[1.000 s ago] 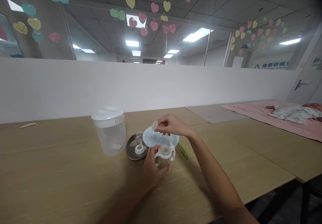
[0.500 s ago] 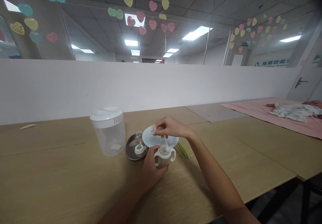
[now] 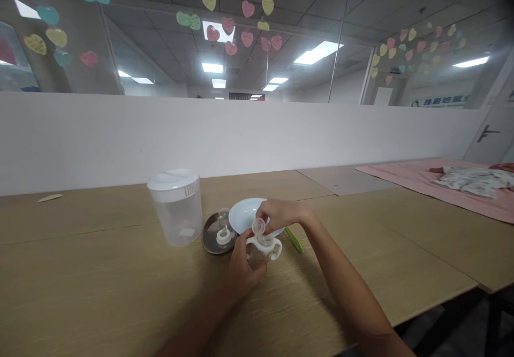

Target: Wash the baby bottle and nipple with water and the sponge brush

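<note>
My left hand (image 3: 243, 268) is wrapped round the left side of a small clear baby bottle (image 3: 257, 259) that has two white handles. The bottle stands upright with its mouth uncovered. Pinched in the fingers of my right hand (image 3: 277, 215) is a small clear round piece (image 3: 259, 226), tilted just above the bottle's mouth. Whether it touches the rim I cannot tell. Left of the bottle, a white ring with a clear teat (image 3: 224, 235) sits in a dark round metal tray (image 3: 209, 245), beside a clear dome cap (image 3: 224, 215).
Behind my hands is a white plate (image 3: 244, 211), with a green-handled utensil (image 3: 295, 240) to its right. A lidded clear bucket (image 3: 179, 220) stands left of the tray. A pale flat piece (image 3: 50, 198) lies far left. At right, a pink cloth (image 3: 397, 172) bears patterned fabric (image 3: 468, 180).
My right hand has come down toward the bottle's mouth, bringing the clear round piece lower and to the right. The pale stem seen in the mouth before no longer shows. My left hand keeps its hold.
</note>
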Available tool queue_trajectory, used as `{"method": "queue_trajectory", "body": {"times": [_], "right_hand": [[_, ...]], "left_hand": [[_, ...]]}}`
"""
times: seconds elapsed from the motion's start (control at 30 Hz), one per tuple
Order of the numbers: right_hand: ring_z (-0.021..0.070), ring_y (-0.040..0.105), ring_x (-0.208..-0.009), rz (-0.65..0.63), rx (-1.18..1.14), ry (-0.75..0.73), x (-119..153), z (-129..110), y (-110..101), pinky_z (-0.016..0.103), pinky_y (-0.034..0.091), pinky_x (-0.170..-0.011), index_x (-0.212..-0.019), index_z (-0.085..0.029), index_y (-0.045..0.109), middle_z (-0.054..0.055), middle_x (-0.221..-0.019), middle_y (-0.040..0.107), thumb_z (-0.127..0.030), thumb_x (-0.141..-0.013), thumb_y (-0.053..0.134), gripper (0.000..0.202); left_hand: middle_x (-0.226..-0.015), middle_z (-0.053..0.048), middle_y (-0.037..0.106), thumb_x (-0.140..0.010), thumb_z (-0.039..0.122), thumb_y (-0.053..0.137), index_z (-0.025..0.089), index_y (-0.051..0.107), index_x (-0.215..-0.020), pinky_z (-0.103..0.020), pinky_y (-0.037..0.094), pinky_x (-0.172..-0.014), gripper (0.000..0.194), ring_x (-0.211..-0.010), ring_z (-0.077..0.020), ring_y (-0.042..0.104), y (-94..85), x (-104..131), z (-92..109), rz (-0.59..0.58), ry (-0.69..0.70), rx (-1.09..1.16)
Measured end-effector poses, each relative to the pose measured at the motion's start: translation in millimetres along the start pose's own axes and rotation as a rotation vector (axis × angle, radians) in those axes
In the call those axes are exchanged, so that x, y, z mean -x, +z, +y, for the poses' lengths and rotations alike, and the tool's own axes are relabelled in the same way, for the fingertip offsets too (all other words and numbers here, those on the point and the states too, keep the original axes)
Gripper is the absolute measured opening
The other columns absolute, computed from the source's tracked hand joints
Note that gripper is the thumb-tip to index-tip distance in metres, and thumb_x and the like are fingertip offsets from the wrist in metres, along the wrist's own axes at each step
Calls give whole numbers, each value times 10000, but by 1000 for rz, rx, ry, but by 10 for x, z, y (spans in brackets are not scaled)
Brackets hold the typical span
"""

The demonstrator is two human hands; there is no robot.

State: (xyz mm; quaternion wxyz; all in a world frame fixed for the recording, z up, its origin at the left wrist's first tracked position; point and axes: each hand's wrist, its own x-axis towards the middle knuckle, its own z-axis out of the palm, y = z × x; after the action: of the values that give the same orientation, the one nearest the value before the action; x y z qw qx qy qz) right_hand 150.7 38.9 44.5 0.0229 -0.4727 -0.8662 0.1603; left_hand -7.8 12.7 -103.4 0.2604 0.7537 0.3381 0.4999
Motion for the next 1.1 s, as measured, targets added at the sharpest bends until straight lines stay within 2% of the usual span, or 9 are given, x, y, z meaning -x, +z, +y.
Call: {"method": "queue_trajectory", "body": {"times": [0.1, 0.3, 0.53, 0.63, 0.7, 0.77, 0.87, 0.97, 1.1], "right_hand": [[137, 577, -689, -30, 56, 52, -2, 12, 3, 187, 355, -531, -783, -138, 669, 10, -766, 660, -199, -608, 710, 191], [136, 616, -697, -86, -94, 100, 45, 82, -31, 188, 422, -554, -988, -157, 636, 25, -882, 675, -206, -563, 759, 445], [131, 626, -757, 13, -113, 24, 117, 121, -49, 202, 464, -611, -1157, -172, 566, 38, -930, 666, -118, -659, 649, 507], [142, 628, -796, 56, -111, 75, 159, 92, -65, 203, 464, -601, -1188, -182, 546, 43, -955, 664, -94, -673, 623, 529], [148, 628, -806, 71, -99, 98, 179, 72, -76, 206, 459, -596, -1192, -186, 547, 43, -957, 665, -111, -681, 631, 523], [154, 626, -809, 87, -87, 104, 187, 60, -84, 210, 453, -602, -1192, -191, 552, 40, -939, 669, -163, -691, 657, 512], [162, 623, -819, 117, -78, 103, 182, 57, -87, 221, 447, -625, -1195, -198, 553, 36, -930, 675, -244, -709, 677, 504], [167, 620, -832, 124, -64, 104, 163, 51, -80, 229, 441, -647, -1199, -193, 549, 36, -946, 678, -259, -725, 672, 494], [171, 619, -829, 118, -37, 108, 140, 38, -68, 234, 433, -654, -1199, -180, 552, 50, -961, 676, -267, -730, 673, 492]], "left_hand": [[-1173, -107, 563, -667, 183, 630, 183, 449, -1207, -380, 471, -867, 569, -1071, -248, 544, 0, -5, 28, -2, 2, -5], [-1179, -102, 564, -666, 162, 633, 194, 452, -1213, -383, 474, -874, 577, -1079, -246, 542, -1, -3, 15, -8, 4, 0], [-1219, -118, 560, -675, 242, 686, 182, 461, -1211, -426, 433, -963, 584, -1134, -256, 531, -43, 19, -50, -29, 9, -21], [-1185, -104, 579, -680, 326, 715, 196, 456, -1220, -387, 469, -914, 614, -1064, -240, 566, -143, 4, -27, -63, 11, -28], [-1104, -89, 608, -756, 372, 644, 199, 493, -1169, -355, 495, -846, 472, -975, -219, 592, -245, -43, -39, -39, 26, -53], [-1017, -78, 628, -860, 376, 487, 198, 561, -1028, -354, 492, -826, 256, -936, -210, 594, -363, -118, -110, 50, 42, -128], [-1000, -78, 638, -896, 365, 383, 198, 605, -888, -419, 441, -919, 278, -1010, -234, 569, -523, -235, -331, 173, 34, -337], [-1132, -88, 628, -882, 339, 387, 201, 614, -1032, -443, 402, -980, 305, -1101, -244, 538, -610, -290, -590, 137, 47, -457], [-1052, -101, 669, -850, 292, 426, 191, 624, -1053, -421, 458, -885, 302, -1000, -255, 597, -620, -290, -760, 53, -36, -556]]}}
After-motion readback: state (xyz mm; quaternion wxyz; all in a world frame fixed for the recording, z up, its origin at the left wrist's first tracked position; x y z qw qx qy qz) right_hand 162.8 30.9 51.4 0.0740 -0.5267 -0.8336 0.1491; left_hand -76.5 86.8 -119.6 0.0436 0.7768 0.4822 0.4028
